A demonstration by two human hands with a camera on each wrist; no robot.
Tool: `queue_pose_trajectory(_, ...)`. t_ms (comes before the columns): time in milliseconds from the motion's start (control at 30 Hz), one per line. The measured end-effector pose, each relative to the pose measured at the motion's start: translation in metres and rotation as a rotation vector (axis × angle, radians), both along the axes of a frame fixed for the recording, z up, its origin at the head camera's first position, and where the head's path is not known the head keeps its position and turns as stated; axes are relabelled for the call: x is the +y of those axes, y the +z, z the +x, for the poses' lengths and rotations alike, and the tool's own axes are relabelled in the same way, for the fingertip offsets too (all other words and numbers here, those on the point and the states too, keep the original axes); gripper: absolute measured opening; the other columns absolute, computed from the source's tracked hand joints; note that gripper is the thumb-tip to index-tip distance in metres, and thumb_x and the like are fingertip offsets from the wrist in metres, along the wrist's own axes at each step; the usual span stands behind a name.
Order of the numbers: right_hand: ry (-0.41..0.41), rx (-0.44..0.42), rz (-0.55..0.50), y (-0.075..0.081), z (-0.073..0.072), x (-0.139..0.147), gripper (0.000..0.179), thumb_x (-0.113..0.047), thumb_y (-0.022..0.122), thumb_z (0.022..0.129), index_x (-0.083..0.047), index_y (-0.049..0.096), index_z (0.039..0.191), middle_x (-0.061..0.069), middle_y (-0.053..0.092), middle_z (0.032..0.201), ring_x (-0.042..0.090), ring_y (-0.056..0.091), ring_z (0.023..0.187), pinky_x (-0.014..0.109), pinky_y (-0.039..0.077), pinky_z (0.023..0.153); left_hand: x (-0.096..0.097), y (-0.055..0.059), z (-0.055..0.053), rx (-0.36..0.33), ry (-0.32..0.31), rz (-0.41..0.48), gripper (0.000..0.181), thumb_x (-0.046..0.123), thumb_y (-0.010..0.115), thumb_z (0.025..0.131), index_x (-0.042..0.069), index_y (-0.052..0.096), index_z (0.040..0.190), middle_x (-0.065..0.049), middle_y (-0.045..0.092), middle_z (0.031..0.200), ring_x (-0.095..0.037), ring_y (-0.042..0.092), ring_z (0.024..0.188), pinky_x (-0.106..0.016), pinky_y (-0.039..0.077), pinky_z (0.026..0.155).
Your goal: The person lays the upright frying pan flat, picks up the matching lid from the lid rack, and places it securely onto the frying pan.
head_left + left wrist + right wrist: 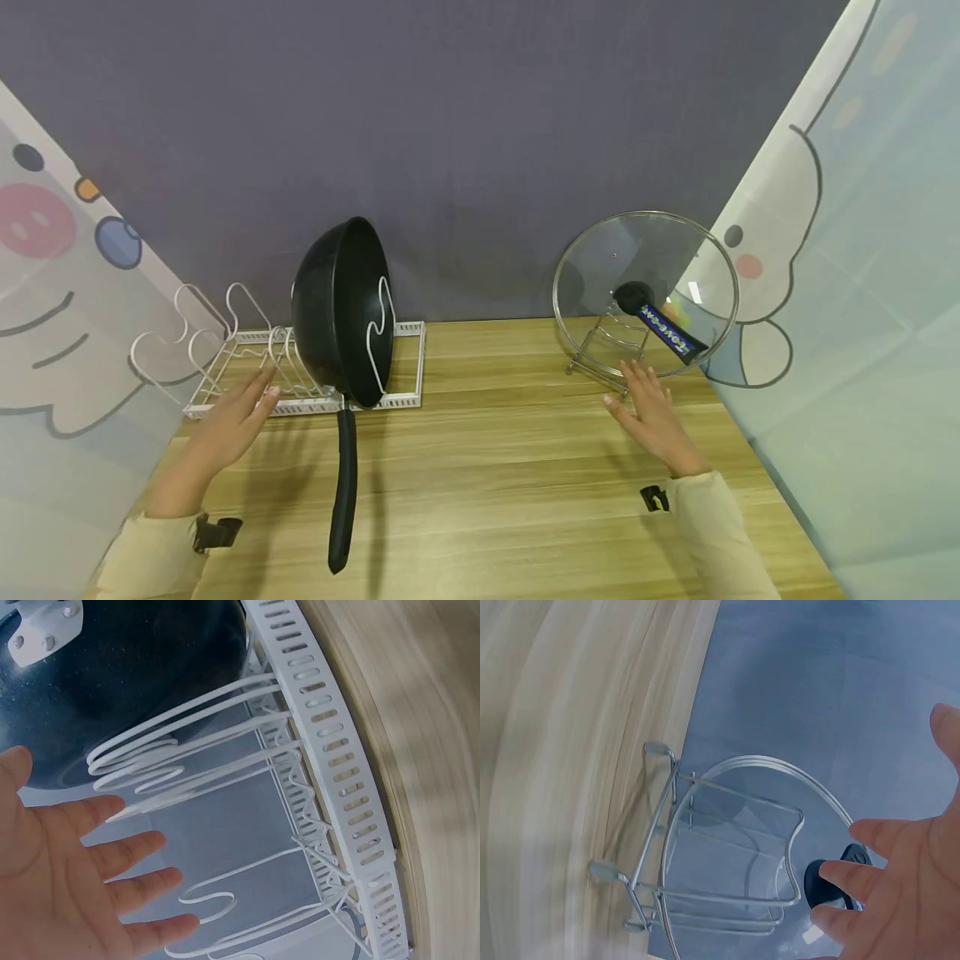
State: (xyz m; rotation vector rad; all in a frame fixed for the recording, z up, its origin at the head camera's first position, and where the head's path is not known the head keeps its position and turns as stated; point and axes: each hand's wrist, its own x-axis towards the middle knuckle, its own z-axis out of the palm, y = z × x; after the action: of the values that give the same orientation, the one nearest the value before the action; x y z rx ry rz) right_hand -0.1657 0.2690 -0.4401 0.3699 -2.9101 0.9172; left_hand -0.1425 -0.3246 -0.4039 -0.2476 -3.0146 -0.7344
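A black wok [318,304] stands on its side in a white wire pan rack [408,400], its long black handle [343,492] sticking out toward me over the table. My left hand [232,421] is held in front of the rack, left of that handle, fingers extended and holding nothing. On the right, a glass lid [600,250] with a metal rim and a black knob [634,297] leans upright in a small metal wire stand [727,894]. Just before the lid, my right hand [655,417] has its fingers spread and holds nothing.
Both racks stand toward the back of a wood-grain table [487,467], against a grey backdrop [480,150]. Cartoon-printed panels [862,292] flank the table on both sides. Several white wire loops [210,900] rise from the pan rack left of the wok.
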Motion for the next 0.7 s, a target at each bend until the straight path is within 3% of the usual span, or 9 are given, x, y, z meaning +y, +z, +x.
queue_pose_trajectory(400,0.026,-0.025,-0.043,-0.008,0.0,-0.02,0.07,-0.04,0.045,0.097,-0.001,0.017,0.149,0.023,0.012,0.155,0.048,0.0,0.141,0.069,-0.003,0.107,0.008,0.0,0.004,-0.025,-0.051,0.11,0.057,0.033,0.023,0.104,-0.003,0.017,0.148,-0.037,0.016,0.147,-0.062,0.014,0.13,-0.071,0.004,0.105)
queue_pose_trajectory(700,0.065,-0.039,-0.067,-0.011,-0.001,-0.037,0.069,-0.039,0.045,0.098,-0.002,0.018,0.149,0.022,0.016,0.155,0.048,0.004,0.142,0.067,0.001,0.109,0.014,0.001,0.008,-0.047,-0.058,0.124,0.058,0.033,0.023,0.104,-0.009,0.023,0.144,-0.039,0.022,0.144,-0.062,0.018,0.129,-0.072,0.016,0.1)
